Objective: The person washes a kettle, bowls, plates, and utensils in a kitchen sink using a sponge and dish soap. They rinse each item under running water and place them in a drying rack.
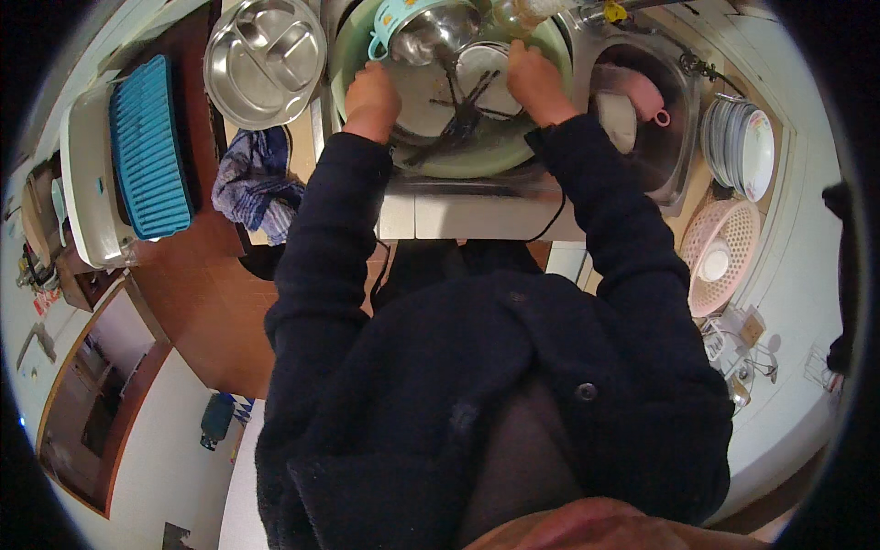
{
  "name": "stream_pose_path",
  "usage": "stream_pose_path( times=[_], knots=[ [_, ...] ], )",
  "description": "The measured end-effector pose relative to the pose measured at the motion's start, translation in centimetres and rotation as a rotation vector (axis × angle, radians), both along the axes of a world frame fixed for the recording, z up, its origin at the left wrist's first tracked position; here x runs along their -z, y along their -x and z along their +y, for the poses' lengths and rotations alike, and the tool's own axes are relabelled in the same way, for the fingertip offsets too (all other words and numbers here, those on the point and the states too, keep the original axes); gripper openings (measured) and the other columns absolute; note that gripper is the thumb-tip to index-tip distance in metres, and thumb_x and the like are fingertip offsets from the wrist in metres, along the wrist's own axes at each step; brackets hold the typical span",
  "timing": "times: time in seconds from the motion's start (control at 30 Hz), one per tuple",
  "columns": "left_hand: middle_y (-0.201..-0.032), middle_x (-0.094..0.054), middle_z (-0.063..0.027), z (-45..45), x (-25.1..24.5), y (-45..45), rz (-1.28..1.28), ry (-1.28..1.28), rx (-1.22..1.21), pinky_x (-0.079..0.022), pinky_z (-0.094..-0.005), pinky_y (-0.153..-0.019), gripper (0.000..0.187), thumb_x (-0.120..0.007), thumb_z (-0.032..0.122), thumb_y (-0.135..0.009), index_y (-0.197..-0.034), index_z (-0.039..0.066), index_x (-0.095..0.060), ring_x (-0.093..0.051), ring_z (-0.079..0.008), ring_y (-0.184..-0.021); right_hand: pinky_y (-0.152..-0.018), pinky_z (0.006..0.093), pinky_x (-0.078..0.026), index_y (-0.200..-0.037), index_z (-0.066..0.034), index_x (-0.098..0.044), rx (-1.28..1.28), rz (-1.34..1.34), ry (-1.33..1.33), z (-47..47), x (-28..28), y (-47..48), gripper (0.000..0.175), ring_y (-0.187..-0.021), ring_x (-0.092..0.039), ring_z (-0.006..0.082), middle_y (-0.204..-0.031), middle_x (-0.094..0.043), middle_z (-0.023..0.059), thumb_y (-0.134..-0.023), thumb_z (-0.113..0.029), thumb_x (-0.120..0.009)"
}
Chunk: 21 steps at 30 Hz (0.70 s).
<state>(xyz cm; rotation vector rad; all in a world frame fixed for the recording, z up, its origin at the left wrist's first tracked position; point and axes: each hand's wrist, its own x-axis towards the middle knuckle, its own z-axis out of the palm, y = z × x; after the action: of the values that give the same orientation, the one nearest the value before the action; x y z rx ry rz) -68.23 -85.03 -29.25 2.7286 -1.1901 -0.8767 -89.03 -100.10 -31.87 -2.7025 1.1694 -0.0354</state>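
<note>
A pale green basin (502, 165) stands in the sink in front of me, with dishes inside it. My left hand (372, 100) is curled at the basin's left side, just below the handle of a turquoise mug (402, 15) with a metal inside. Whether its fingers hold anything is hidden. On the other side, my right hand (540, 81) has its fingertips beside the rim of a small round dish (483, 60); a firm grip cannot be made out. Between both hands lies a dark branching object (466, 113), too blurred to name.
A divided metal plate (265, 65) and a crumpled cloth (254, 182) lie left of the basin. The second sink bowl (646, 168) holds a pink item (636, 89). Further right are stacked plates (756, 155) and a pink colander (739, 265). A blue rack (151, 148) stands far left.
</note>
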Motion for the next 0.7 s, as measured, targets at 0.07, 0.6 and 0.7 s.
stream_pose_path(
  times=[0.07, 0.6, 0.7],
  knots=[
    [-0.106, -0.060, -0.0282, 0.2, 0.1, -0.3, -0.015, 0.045, -0.001, -0.052, -0.0433, -0.083, 0.034, -0.057, 0.008, -0.081, -0.110, -0.005, -0.045, -0.062, -0.0417, -0.099, -0.067, 0.0496, -0.053, -0.096, 0.0003, -0.058, -0.061, 0.099, -0.111, -0.9, 0.4, -0.3, 0.019, -0.076, -0.065, 0.0399, -0.076, -0.063, 0.0253, -0.080, -0.008, -0.052],
    [-0.100, -0.066, -0.0241, 0.6, -0.7, -0.8, 0.059, 0.046, -0.051, -0.051, -0.0446, -0.082, 0.037, -0.058, 0.015, -0.079, -0.110, -0.002, -0.049, -0.064, -0.0384, -0.098, -0.055, 0.0410, -0.054, -0.093, -0.0017, -0.053, -0.059, 0.301, 0.042, 0.8, 0.8, 1.3, 0.018, -0.069, -0.064, 0.0339, -0.084, -0.059, 0.0188, -0.078, -0.008, -0.058],
    [-0.102, -0.066, -0.0212, 0.4, 0.2, -0.9, 0.075, 0.029, 0.030, -0.051, -0.0442, -0.083, 0.037, -0.060, 0.018, -0.077, -0.111, 0.002, -0.056, -0.064, -0.0379, -0.098, -0.059, 0.0434, -0.054, -0.092, -0.0004, -0.052, -0.017, 0.088, 0.101, 1.6, 2.4, 1.3, 0.020, -0.069, -0.063, 0.0392, -0.091, -0.057, 0.0241, -0.077, -0.010, -0.060]
  ],
)
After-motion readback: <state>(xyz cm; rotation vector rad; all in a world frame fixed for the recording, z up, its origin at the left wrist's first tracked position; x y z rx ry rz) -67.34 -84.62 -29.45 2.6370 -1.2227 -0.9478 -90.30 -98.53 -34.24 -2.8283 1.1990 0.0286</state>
